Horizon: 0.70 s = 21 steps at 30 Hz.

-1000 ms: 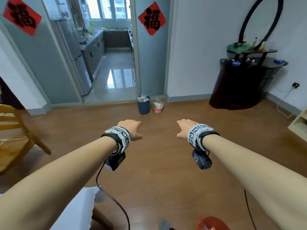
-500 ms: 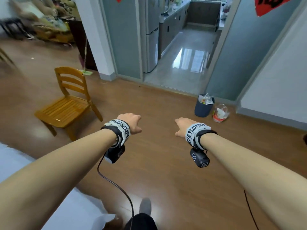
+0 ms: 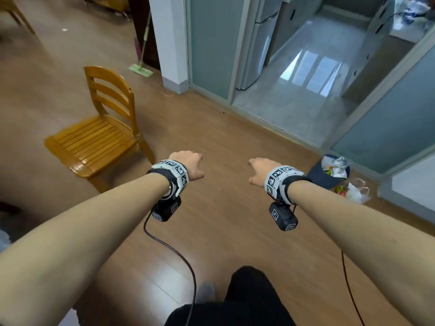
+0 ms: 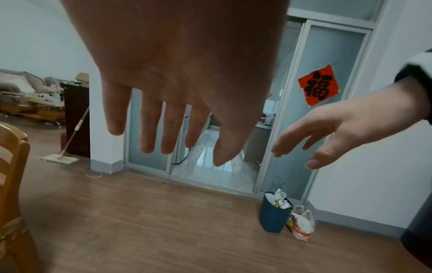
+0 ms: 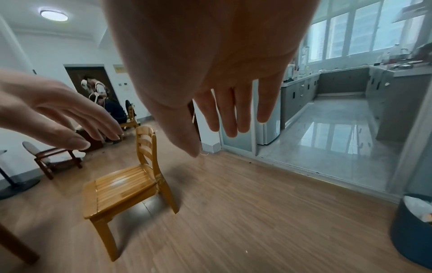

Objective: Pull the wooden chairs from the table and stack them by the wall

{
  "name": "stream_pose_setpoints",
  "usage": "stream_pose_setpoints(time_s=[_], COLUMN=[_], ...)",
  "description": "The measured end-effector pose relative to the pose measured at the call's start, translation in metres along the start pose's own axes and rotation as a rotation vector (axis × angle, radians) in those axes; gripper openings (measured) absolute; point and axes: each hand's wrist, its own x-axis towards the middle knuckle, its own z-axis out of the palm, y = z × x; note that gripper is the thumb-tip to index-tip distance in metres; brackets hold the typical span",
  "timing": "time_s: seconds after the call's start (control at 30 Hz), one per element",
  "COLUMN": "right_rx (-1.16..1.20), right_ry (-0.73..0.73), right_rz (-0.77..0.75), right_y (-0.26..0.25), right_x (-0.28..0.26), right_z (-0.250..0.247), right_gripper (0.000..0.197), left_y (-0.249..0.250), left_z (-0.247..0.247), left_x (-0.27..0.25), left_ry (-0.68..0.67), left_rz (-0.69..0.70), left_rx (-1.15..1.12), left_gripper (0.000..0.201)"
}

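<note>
A light wooden chair with a slatted seat and ladder back stands alone on the floor, ahead and to my left. It also shows in the right wrist view and at the left edge of the left wrist view. My left hand hovers just right of the chair's rear leg, palm down, fingers straight, holding nothing. My right hand is held out level beside it, equally relaxed and empty. Neither hand touches the chair.
A dark blue waste bin and a plastic bag sit by the sliding glass door on the right. A mop leans beside the white pillar. Another chair's legs show far left. A person stands in the background.
The view has swung left and down, bringing the wooden chair from the left edge to closer in front. Both hands stay out, empty and in the same pose.
</note>
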Motion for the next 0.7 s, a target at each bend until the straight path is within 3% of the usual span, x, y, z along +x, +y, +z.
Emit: stream_pose_setpoints(time_s=[0.2,0.5,0.7], right_rx=[0.008,-0.026,-0.128], right_ry=[-0.101,-0.124,-0.171], right_rz=[-0.05,-0.273,-0.38], right_y=[0.01,0.004,-0.022], right_x=[0.15,0.416,0.553], right_z=[-0.031,-0.122,-0.193], right_gripper=[0.064,0.059,0.055], left_y=[-0.041,-0.112,-0.179], left_z=[-0.013,-0.047,-0.076], left_x=[0.126,0.331,0.431], left_ry=[-0.067,-0.148,-0.167], left_rz=[-0.08,-0.271,-0.356], left_rx=[-0.032,-0.104,-0.169], left_gripper=[0.064,0.063,0.06])
